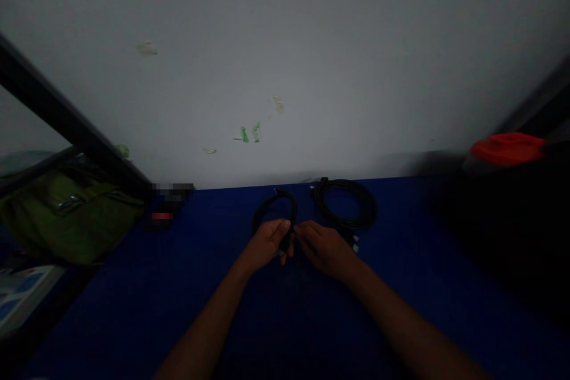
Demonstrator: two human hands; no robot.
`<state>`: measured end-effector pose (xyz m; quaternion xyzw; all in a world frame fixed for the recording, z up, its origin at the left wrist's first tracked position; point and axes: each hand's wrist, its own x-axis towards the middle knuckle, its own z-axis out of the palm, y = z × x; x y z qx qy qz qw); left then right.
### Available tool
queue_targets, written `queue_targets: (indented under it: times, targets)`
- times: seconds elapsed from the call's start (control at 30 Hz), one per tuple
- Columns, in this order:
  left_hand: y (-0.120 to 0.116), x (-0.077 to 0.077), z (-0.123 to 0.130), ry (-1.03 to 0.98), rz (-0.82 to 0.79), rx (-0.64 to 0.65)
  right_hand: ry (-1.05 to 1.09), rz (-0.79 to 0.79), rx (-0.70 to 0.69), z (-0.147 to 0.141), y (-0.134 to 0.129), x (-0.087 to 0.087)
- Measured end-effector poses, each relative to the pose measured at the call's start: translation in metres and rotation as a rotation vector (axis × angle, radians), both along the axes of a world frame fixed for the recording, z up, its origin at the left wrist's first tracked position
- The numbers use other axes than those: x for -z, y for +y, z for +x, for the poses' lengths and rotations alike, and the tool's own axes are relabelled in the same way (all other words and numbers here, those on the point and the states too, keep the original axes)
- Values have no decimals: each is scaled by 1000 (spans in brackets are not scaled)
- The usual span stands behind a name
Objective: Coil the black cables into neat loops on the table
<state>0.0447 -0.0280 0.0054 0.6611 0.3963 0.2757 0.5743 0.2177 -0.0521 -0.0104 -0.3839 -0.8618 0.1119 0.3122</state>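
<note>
A black cable (294,205), bent into a loop, is gripped between the thumb and fingers of my left hand (267,238). Its lower part is hidden by that hand. Close beside it, my right hand (327,247) has its fingers pinched together at the loop's right edge; the dim light hides what is between them. Just beyond my right hand, a second coiled black cable (371,205) lies on the blue surface (214,219). White-looking connector ends show by my right wrist.
A pale wall (356,59) rises behind the surface. Dark objects (171,205) sit at its back left corner, and an olive bag (75,214) lies beyond the dark metal post (75,119). A large dark shape with an orange-red item (507,148) fills the right.
</note>
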Motion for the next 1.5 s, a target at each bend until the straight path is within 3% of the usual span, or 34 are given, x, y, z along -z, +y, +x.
queue_targets:
  times: [0.17,0.3,0.37,0.43,0.6,0.7,0.77,0.87,0.97,1.1,1.2,1.37,1.5]
  targets:
    - [-1,1,1,35,46,-25,34,-47,70,-4,-1,-3]
    - [-2,7,3,82,96,-43,172,-182,127,-9,-3,-8]
    - [-1,10,4,122,116,-53,295,-348,150,-12,-2,-9]
    - [-1,12,5,155,126,-64,484,-610,153,-14,-1,-9]
    - [-1,10,5,123,78,-86,1090,-1242,30,-16,5,-4]
    - [-1,10,5,94,29,-80,1230,-1507,-7,-13,7,-3]
    - [0,10,4,80,10,-72,1238,-1590,-7,-11,8,-2]
    - [0,10,3,65,3,-70,1149,-1481,-34,-9,8,-1]
    - [0,6,2,44,17,-71,928,-1195,-3,-7,9,0]
    - [0,2,2,17,13,-70,540,-499,132,0,10,-2]
    - [0,2,2,-1,13,-64,242,-100,102,4,8,-3]
    - [2,5,0,-6,22,-60,-23,54,98,3,6,-2]
    - [2,6,1,4,32,-48,37,3,127,-3,4,-2]
